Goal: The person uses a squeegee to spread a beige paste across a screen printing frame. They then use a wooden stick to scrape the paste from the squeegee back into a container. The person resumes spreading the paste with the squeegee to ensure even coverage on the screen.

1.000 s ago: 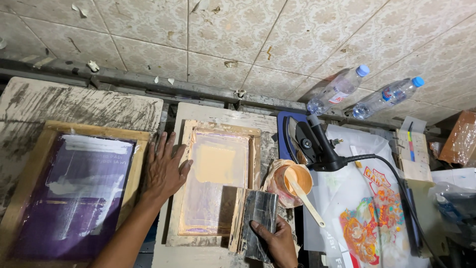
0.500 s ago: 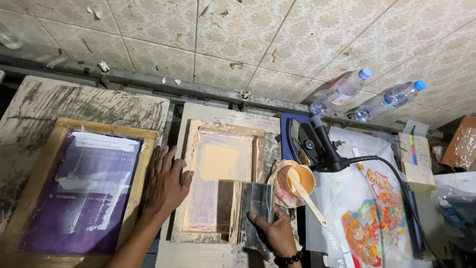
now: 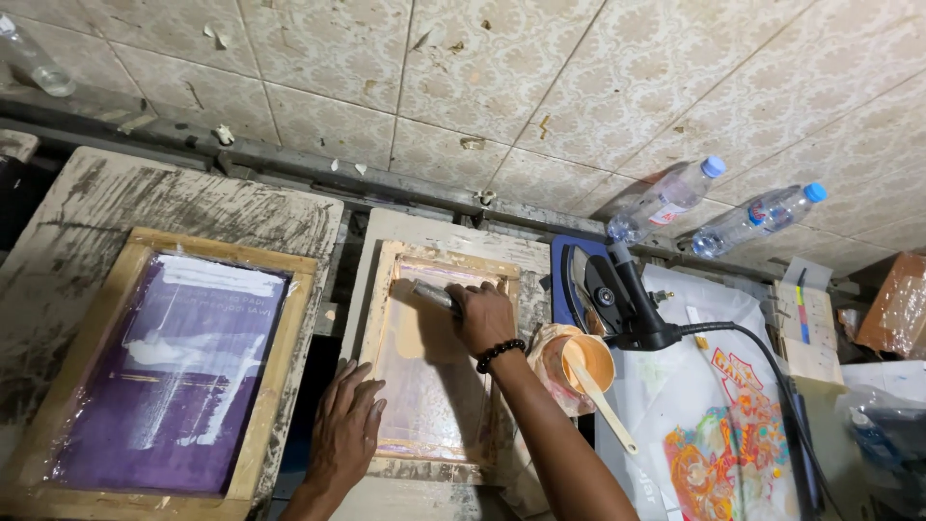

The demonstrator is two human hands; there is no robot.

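Over the middle board, seen from the head camera, the right hand [image 3: 482, 316] closes its fingers around a squeegee [image 3: 431, 295] at the far end of the small wooden screen frame [image 3: 436, 357]. The left hand [image 3: 345, 432] lies flat, fingers spread, pressing the frame's near-left edge. Pale peach ink coats the upper mesh while the lower mesh looks thinner, so the pull seems barely begun. Beside it stand an orange ink cup [image 3: 582, 361] with a stick, and a purple screen [image 3: 169, 367] leftward.

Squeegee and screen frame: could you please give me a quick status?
Right hand grips squeegee at frame's far end. Left hand flat on screen frame. Ink cup alongside, clear.
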